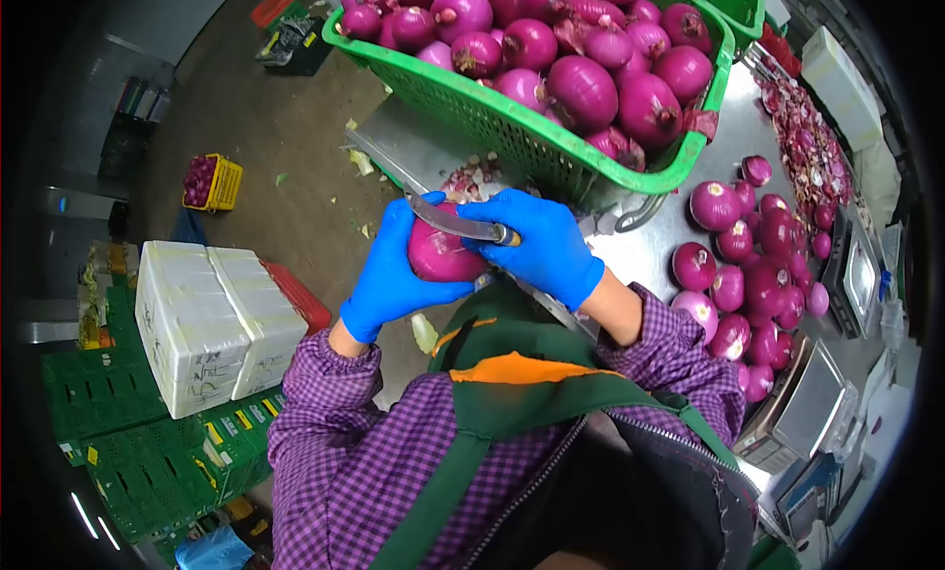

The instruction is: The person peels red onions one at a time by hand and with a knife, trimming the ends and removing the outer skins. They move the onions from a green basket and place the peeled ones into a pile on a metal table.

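Onion (440, 253) sits wrapped in the left hand (392, 267) fingers, just off the bench (645, 260) edge — right hand (543, 245) fingers clamp a knife (458, 223), blade across it.

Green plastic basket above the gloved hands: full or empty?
Full: red onions heap above the rim of the green plastic basket.

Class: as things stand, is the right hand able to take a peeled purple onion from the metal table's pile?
Probably not yet: the right hand grips a short steel knife, though the pile of peeled purple onions lies unobstructed beside it.
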Demonstrator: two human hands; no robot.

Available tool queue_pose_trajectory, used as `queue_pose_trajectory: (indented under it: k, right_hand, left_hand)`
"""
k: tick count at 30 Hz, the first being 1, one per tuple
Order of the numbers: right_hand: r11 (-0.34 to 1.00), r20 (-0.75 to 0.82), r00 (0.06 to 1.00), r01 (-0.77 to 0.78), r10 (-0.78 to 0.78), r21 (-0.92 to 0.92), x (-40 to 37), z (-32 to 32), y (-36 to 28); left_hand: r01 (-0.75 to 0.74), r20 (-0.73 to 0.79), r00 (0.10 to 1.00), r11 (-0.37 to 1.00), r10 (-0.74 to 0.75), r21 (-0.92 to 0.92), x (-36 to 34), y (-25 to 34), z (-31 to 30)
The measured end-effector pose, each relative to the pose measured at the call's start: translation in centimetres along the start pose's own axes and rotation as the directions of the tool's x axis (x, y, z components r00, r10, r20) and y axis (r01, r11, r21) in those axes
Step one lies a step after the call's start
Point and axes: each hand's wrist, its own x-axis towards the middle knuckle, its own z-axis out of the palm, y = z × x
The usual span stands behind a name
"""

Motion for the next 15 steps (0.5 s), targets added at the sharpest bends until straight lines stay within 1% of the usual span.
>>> queue_pose_trajectory:
  k: [1,2,3,4,5,6,8,9,10,12,13,14,15]
  right_hand:
    - [1.0,0.04,0.999,0.02,-0.019,-0.025,-0.6,0.2,0.3]
    - [1.0,0.042,0.999,0.001,0.0,-0.023,-1.3,0.4,0.5]
    - [0.994,0.059,0.998,0.027,-0.02,-0.106,-2.0,0.5,0.6]
    - [0.98,0.079,0.996,0.053,-0.039,-0.19,-2.7,0.5,0.7]
    - [0.972,0.022,0.999,0.041,-0.037,-0.233,-3.5,0.7,1.0]
    - [0.971,0.018,1.0,0.02,-0.016,-0.237,-4.3,0.7,1.7]
    - [0.937,-0.046,0.971,-0.238,0.234,-0.256,-6.0,0.2,3.5]
    - [0.901,-0.032,0.943,-0.327,0.332,-0.284,-7.2,-0.1,3.2]
    - [0.896,-0.032,0.938,-0.34,0.346,-0.285,-8.4,0.0,2.6]
    - [0.934,-0.005,0.954,-0.295,0.301,-0.201,-10.8,0.2,1.4]
    - [0.929,0.047,0.961,-0.249,0.272,-0.273,-11.5,0.2,1.5]
    - [0.925,0.041,0.958,-0.262,0.284,-0.274,-11.8,0.2,1.4]
    - [0.911,0.082,0.948,-0.269,0.308,-0.313,-11.8,0.3,1.1]
  left_hand:
    - [0.01,0.027,1.0,0.999,-0.011,0.03,-0.6,-0.4,0.4]
    - [0.017,0.055,0.998,0.998,-0.021,0.061,-1.2,-0.8,0.8]
    - [0.025,0.069,0.997,0.998,-0.028,0.052,-1.6,-1.2,1.3]
    - [0.07,0.089,0.994,0.997,-0.067,-0.026,-2.1,-1.5,2.1]
    - [0.116,0.113,0.988,0.988,-0.104,-0.103,-2.5,-1.7,2.8]
    - [0.115,0.133,0.987,0.973,-0.089,-0.202,-3.1,-1.9,3.6]
    - [0.168,0.167,0.975,0.975,-0.143,-0.146,-3.8,-2.0,4.3]
    - [0.171,0.177,0.974,0.974,-0.144,-0.151,-3.9,-2.2,4.7]
    - [0.164,0.156,0.978,0.971,-0.137,-0.176,-4.3,-2.5,5.3]
    - [0.17,0.171,0.976,0.964,-0.136,-0.204,-4.9,-2.6,6.3]
    - [0.226,0.211,0.963,0.933,-0.17,-0.279,-5.0,-2.2,6.6]
    - [0.284,0.252,0.946,0.893,-0.202,-0.349,-5.1,-2.1,6.9]
    - [0.288,0.265,0.943,0.892,-0.202,-0.348,-5.2,-2.3,7.0]
